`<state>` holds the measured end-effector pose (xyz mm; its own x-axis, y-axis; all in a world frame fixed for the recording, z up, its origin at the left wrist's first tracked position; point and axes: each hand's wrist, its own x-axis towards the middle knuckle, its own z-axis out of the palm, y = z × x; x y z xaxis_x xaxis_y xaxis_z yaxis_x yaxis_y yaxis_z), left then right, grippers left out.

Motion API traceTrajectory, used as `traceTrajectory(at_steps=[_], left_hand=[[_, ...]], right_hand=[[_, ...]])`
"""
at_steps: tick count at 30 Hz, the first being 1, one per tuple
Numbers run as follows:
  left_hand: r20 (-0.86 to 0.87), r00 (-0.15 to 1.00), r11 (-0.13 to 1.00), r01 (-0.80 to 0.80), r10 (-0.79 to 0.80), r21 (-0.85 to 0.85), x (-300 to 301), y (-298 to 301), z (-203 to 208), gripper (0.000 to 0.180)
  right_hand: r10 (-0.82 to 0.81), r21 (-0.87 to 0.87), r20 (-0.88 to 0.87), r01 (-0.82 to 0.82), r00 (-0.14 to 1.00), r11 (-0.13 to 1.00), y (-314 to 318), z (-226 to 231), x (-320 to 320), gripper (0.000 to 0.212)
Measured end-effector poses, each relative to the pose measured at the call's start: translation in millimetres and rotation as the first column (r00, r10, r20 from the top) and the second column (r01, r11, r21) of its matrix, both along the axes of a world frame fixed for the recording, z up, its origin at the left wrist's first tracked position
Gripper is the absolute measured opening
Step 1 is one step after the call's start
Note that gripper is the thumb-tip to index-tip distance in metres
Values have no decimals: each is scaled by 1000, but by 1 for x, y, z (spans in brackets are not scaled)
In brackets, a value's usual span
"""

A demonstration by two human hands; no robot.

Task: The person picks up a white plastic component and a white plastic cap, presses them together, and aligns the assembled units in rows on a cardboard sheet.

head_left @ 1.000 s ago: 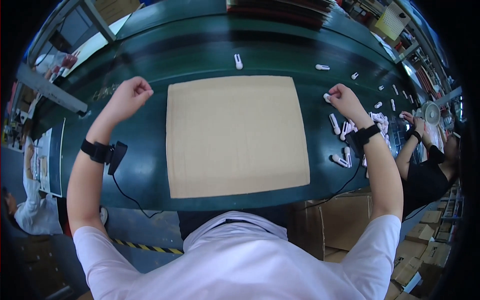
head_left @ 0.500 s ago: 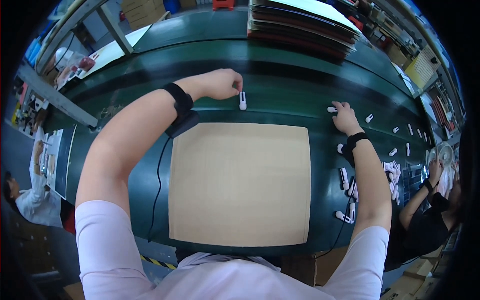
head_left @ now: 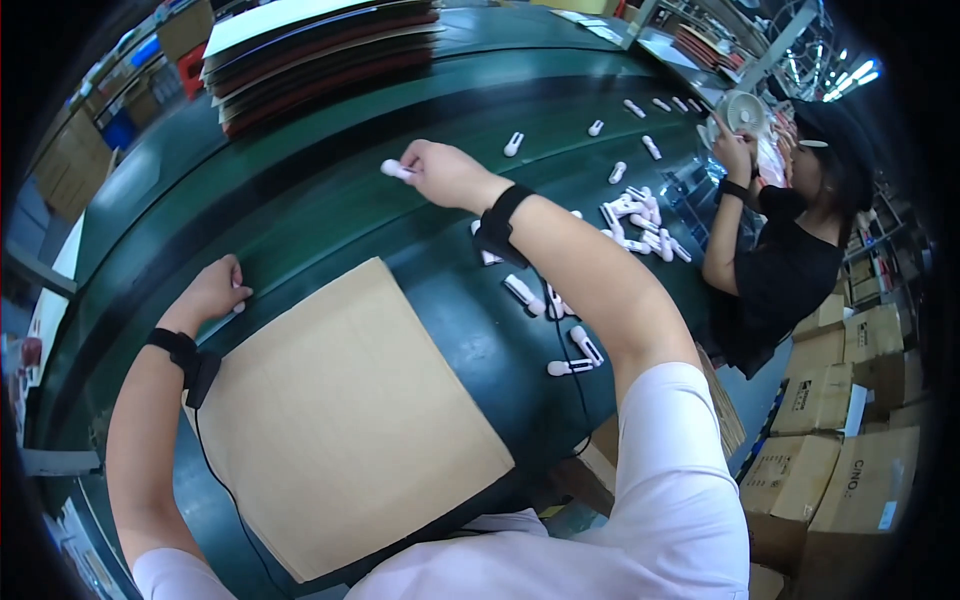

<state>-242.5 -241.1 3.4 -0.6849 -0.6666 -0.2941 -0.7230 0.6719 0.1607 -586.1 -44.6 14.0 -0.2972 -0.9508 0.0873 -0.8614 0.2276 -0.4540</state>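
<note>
My left hand (head_left: pixel 214 290) is closed at the far left edge of a flat cardboard sheet (head_left: pixel 345 410). Under its fingertips shows the pale tip of a small round-headed piece (head_left: pixel 239 308), mostly hidden. Farther out over the green belt, my right hand (head_left: pixel 445 175) pinches a pinkish-white piece (head_left: pixel 396 170) by its slotted handle, the round head pointing left. Both wrists wear black straps with a small box and a cable.
A pile of similar pieces (head_left: pixel 640 222) lies to the right, with others scattered along the green belt (head_left: pixel 330 215). A stack of boards (head_left: pixel 320 60) stands at the back. A co-worker (head_left: pixel 780 240) in black is at the right, near a fan (head_left: pixel 742 112) and cartons (head_left: pixel 815 400).
My view has swung to the right. My right hand now has the piece lifted in its fingers. My left hand has come down nearer the cardboard's edge, its piece now mostly covered.
</note>
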Motion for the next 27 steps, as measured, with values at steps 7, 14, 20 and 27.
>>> traceTrajectory(at_steps=[7,14,20,27], left_hand=[[-162,921,919,-312,355,239,-1,30,39,25],[-619,626,818,-54,475,573,74,99,82,14],[-737,359,758,108,573,643,171,234,75,22],[-790,194,808,-33,582,588,192,330,21,18]], right_hand=[[183,-216,910,47,371,975,110,35,74,26],[287,-297,931,10,225,955,225,31,157,24],[366,-354,827,-109,428,929,252,18,207,21],[466,-420,668,-222,580,880,229,0,246,20]])
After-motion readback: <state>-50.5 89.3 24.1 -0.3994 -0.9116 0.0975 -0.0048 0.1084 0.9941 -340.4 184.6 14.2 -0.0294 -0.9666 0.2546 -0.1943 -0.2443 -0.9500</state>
